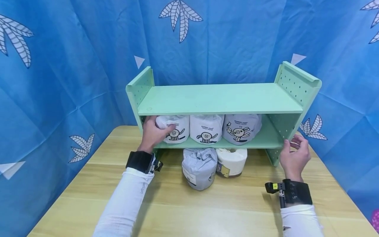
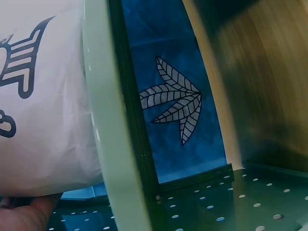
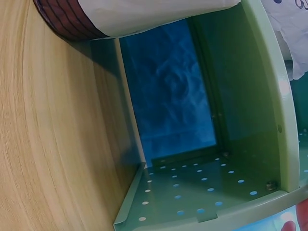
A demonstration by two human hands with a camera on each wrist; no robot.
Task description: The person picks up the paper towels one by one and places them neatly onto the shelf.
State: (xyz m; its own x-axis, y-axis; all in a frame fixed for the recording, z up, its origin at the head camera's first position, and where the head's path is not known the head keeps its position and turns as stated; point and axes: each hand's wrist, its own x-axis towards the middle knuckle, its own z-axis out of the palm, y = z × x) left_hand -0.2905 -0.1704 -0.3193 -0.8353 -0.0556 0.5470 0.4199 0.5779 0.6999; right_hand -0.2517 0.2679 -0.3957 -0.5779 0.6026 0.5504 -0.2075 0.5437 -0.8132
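Three wrapped toilet paper rolls stand in a row on the lower board of a green shelf unit (image 1: 220,98). My left hand (image 1: 153,131) holds the leftmost roll (image 1: 176,135), thumb across its front and fingers at its left side. The left wrist view shows the thumb (image 2: 29,214) against the white wrapper. Beside it stand the middle roll (image 1: 206,131) and the right roll (image 1: 241,131). My right hand (image 1: 295,156) is at the outer front edge of the shelf's right side panel (image 1: 293,102), fingers loosely bent with nothing between them.
Under the lower board, a grey-wrapped roll (image 1: 199,171) and a white roll with a brown base (image 1: 234,161) stand on the wooden table (image 1: 237,210). The shelf's perforated left side panel (image 1: 142,87) rises near my left hand. A blue patterned curtain (image 1: 237,39) hangs close behind.
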